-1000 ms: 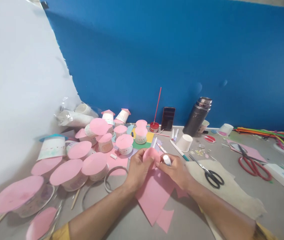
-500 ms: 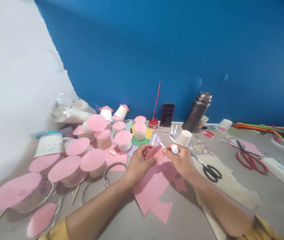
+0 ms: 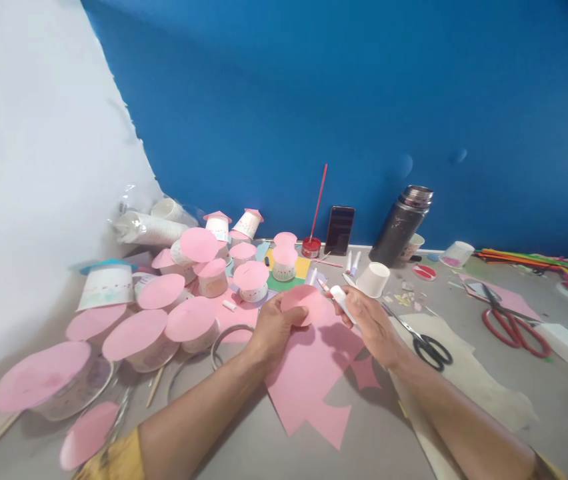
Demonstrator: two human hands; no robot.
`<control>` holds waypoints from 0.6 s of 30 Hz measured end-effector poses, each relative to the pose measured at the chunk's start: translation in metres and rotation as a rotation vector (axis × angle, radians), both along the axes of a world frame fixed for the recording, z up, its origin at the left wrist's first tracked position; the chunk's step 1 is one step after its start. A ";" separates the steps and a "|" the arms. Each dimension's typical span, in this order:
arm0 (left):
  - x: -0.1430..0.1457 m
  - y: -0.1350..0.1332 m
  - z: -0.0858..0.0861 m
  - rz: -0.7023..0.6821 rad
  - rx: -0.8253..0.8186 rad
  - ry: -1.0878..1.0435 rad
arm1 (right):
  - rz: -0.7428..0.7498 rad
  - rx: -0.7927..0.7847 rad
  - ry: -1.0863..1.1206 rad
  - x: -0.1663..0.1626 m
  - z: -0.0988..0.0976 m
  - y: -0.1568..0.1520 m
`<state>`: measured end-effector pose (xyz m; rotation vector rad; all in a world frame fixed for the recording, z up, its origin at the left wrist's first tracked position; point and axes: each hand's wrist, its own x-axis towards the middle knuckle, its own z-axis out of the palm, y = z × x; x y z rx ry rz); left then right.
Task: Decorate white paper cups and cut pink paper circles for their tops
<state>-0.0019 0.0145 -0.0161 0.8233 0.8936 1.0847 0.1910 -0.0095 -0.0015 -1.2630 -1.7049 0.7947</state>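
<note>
My left hand [image 3: 277,327] pinches a round pink paper disc [image 3: 314,305], thumb on its upper face. Just right of it, my right hand [image 3: 367,320] is closed round a small white tube [image 3: 340,298], whose rounded end points toward the disc. Tube and disc look slightly apart. What the tube contains does not show. Under both hands lies a larger pink paper sheet [image 3: 304,380] with curved cut-outs along its edge. A white and pink marker [image 3: 323,285] lies just beyond the right fingertips.
Several paper cups topped with pink discs [image 3: 191,320] crowd the left side. Behind are a phone [image 3: 340,230], a dark flask [image 3: 399,227] and a white cup [image 3: 374,280]. Black-handled scissors [image 3: 431,350] and red-handled scissors [image 3: 514,327] lie at right.
The disc now lies flatter and faces up more. My right hand has drawn back a little from it, and the tube has turned in the fingers. The view has shifted slightly.
</note>
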 end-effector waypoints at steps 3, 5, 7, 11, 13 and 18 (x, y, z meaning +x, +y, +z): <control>-0.002 0.000 0.001 0.018 0.042 0.078 | 0.021 0.090 -0.090 0.000 0.003 -0.004; -0.003 0.000 0.002 0.021 0.073 0.144 | -0.001 0.126 -0.156 0.000 0.002 -0.003; -0.005 0.000 0.003 -0.004 0.092 0.184 | -0.039 0.206 -0.222 0.001 0.000 0.000; -0.006 0.002 0.003 -0.077 0.076 0.173 | -0.057 0.525 -0.390 0.007 -0.005 0.008; -0.006 0.003 0.003 -0.098 0.057 0.151 | -0.024 0.595 -0.433 0.011 -0.006 0.011; -0.007 0.006 0.000 -0.117 0.008 0.109 | 0.020 0.566 -0.413 0.017 -0.008 0.013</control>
